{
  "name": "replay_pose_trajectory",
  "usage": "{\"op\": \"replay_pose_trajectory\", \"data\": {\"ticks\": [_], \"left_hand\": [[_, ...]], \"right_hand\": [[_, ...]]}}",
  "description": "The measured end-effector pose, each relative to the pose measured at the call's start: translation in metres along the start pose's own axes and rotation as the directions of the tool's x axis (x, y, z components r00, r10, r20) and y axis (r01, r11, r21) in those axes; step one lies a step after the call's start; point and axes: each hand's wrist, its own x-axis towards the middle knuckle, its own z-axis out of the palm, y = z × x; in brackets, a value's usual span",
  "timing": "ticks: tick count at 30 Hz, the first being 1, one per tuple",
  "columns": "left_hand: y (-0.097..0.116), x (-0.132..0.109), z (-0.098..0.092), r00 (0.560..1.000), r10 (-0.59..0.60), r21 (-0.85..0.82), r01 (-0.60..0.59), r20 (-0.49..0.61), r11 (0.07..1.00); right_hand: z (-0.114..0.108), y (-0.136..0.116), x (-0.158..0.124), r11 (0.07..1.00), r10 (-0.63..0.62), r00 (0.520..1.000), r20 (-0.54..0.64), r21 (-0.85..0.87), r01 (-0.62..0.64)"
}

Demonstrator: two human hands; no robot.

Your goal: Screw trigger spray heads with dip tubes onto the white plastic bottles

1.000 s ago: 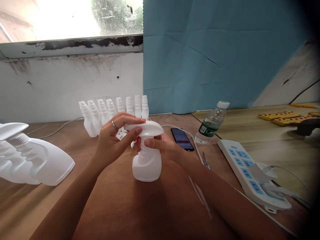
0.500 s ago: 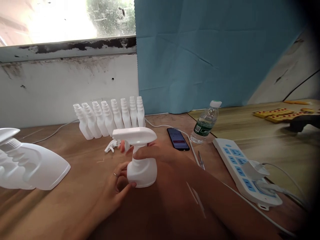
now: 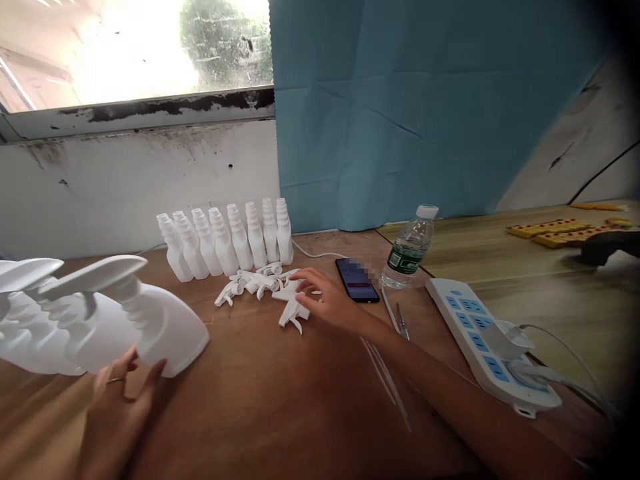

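Note:
At the left, my left hand [image 3: 120, 393] grips the lower part of a white spray bottle [image 3: 170, 333], thumb on one side and fingers on the other. This bottle has its sprayer head on and stands at the end of a row of other capped white spray bottles [image 3: 90, 327]. My right hand [image 3: 327, 300] is over a small pile of loose white trigger sprayer heads [image 3: 260, 281]. Its fingers are parted around the nearest sprayer head [image 3: 293, 310]; whether they touch it is unclear.
Several white bottles without heads [image 3: 225, 247] stand in a row by the wall. To the right are a phone [image 3: 357, 283], a water bottle [image 3: 407, 253], a pointed metal tool [image 3: 403, 323] and a power strip [image 3: 480, 333] with cables. Thin white tubes [image 3: 385, 377] lie near my right forearm.
My left hand has carried the spray bottle from the middle to the left row. My right hand has let go of it and now hovers at the sprayer heads.

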Motion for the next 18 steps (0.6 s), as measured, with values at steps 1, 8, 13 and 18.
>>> {"op": "replay_pose_trajectory", "data": {"ticks": [1, 8, 13, 18], "left_hand": [[-0.009, 0.005, -0.004, 0.999, -0.027, 0.069, 0.030, -0.037, 0.997], [-0.036, 0.019, -0.012, 0.956, 0.091, 0.263, -0.014, -0.279, 0.965], [-0.028, 0.020, -0.004, 0.919, 0.109, 0.227, -0.021, -0.380, 0.974], [-0.032, 0.024, -0.004, 0.936, 0.035, 0.050, -0.019, -0.349, 0.999]], "right_hand": [[-0.008, 0.012, -0.004, 0.998, 0.001, 0.999, -0.051, -0.066, -0.004], [-0.043, 0.064, -0.024, 0.909, 0.024, 0.992, -0.123, -0.410, -0.073], [-0.047, 0.067, -0.029, 0.841, 0.035, 0.999, -0.039, -0.538, -0.050], [-0.044, 0.065, -0.035, 0.789, 0.082, 0.994, 0.069, -0.613, -0.022]]}}
